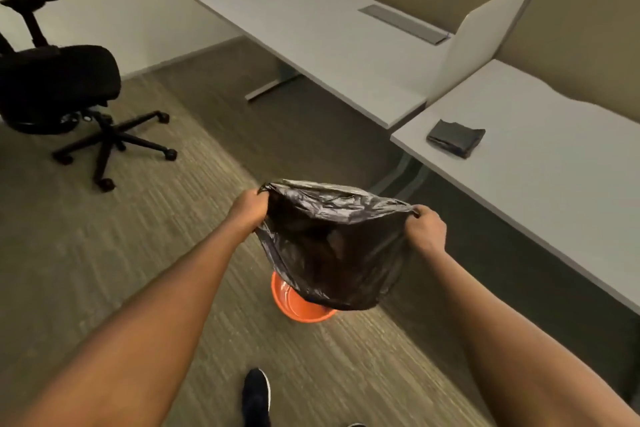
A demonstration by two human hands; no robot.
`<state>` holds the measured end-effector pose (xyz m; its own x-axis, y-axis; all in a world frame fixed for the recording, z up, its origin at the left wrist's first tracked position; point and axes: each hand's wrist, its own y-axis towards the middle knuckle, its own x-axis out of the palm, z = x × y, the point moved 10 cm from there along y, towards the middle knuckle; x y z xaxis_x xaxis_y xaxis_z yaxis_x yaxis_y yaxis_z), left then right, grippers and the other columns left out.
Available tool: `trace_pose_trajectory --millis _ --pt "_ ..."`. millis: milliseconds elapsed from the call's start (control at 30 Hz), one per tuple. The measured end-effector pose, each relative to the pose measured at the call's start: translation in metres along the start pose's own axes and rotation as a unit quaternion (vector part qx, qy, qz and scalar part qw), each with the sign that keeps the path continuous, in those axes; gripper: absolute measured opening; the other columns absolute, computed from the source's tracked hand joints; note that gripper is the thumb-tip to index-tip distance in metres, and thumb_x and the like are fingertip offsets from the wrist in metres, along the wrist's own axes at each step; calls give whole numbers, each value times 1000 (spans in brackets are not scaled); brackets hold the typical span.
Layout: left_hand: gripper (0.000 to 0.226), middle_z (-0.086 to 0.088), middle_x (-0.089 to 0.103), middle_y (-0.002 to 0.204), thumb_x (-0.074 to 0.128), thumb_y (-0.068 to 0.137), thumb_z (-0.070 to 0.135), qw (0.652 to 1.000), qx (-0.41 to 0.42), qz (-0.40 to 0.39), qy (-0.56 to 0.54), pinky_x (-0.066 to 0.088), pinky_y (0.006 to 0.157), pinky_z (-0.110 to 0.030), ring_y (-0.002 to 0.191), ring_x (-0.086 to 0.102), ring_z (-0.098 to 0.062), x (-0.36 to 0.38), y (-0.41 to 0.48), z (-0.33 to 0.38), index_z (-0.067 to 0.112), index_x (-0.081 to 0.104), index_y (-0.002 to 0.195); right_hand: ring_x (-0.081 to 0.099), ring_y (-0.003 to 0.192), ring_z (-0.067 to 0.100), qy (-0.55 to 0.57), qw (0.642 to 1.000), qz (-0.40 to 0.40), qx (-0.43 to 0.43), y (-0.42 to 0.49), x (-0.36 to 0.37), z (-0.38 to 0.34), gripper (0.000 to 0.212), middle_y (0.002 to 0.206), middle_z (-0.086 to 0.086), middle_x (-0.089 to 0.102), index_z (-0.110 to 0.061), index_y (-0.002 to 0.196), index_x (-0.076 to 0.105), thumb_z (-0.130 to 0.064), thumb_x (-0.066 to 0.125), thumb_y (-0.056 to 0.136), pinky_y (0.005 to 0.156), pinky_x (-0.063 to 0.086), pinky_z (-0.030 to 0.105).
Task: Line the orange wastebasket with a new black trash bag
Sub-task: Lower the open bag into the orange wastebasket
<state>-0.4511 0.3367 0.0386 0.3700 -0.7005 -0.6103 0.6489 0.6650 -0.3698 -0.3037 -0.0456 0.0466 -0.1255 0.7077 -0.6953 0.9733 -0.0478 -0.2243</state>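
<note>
A black trash bag [332, 246] was held open in the centre of the frame, its mouth stretched wide between two hands; the left hand [247, 210] was closed on the left edge of the rim, fingers pinching the plastic, and the right hand [427, 227] was closed likewise on the right edge; the bag hung down from both grips, its lower part covering most of the orange wastebasket [294, 305], which stood on the carpet [104, 253] just below centre, only its near left rim being seen; whether the bag touched the basket could not be told; a folded stack of dark bags [455, 140] lay on the near desk [554, 149] at the right; a second desk [311, 28] was seen at upper centre; a black office chair [59, 87] stood at upper left; a dark shoe [256, 395] was visible at the bottom edge.
</note>
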Motion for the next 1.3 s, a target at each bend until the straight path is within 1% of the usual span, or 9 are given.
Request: trace_pose_trajectory --millis 100,233,400,500,700,767,900,1100,1300 --pt "22 -18 68 102 43 100 25 995 -39 20 -93 51 75 -39 84 61 -30 9 12 -21 14 62 95 60 118 40 28 996 9 88 5 19 29 34 126 19 68 -6 120 68 -18 42 100 94 47 39" --pt "16 -12 65 92 45 100 10 953 -146 -54 -262 50 62 -34 73 60 -26 42 33 -64 17 59 97 64 102 33 107 982 -30 152 12 64 50 32 117 22 70 -3 109 71 -15 43 100 80 43 34" --pt "23 -10 61 85 42 101 2 902 -222 -109 -353 46 66 -35 72 57 -22 77 60 -97 15 56 88 63 71 22 325 907 -41 265 8 133 79 22 85 12 70 -10 85 68 -5 49 96 68 53 33" --pt "23 -9 64 88 41 102 3 871 -239 -126 -410 47 67 -35 75 60 -22 97 72 -106 15 59 93 65 51 14 393 860 0 324 6 160 97 19 61 0 70 -11 80 66 -6 55 95 49 53 24" --pt "13 -7 76 84 53 100 10 830 -256 -186 -460 60 56 -35 70 73 -21 146 88 -128 14 65 101 63 55 14 447 802 16 395 3 223 132 16 69 1 69 -14 83 64 -13 59 98 53 53 30" --pt "15 -9 73 98 57 98 13 819 -256 -202 -473 59 69 -39 83 70 -24 167 95 -135 13 65 110 65 45 10 457 791 15 406 7 242 144 19 56 -4 70 -13 83 63 -11 56 100 43 52 23" --pt "15 -10 73 99 58 97 14 811 -261 -188 -488 55 80 -40 86 69 -24 209 112 -161 11 68 108 68 46 9 466 784 5 410 22 274 168 16 55 -4 72 -10 89 64 -12 55 102 44 57 24" --pt "31 -10 75 100 58 97 9 841 -297 -150 -428 58 62 -32 79 75 -20 275 112 -235 6 63 128 67 44 12 428 801 -27 419 42 321 231 20 53 -2 71 -10 85 64 -16 55 102 63 53 36" --pt "36 -22 66 128 65 94 9 857 -332 -141 -369 44 109 -52 121 62 -36 327 103 -301 0 63 129 61 38 12 361 820 -47 441 43 346 301 22 49 -3 66 -12 81 63 -23 58 99 49 49 30"
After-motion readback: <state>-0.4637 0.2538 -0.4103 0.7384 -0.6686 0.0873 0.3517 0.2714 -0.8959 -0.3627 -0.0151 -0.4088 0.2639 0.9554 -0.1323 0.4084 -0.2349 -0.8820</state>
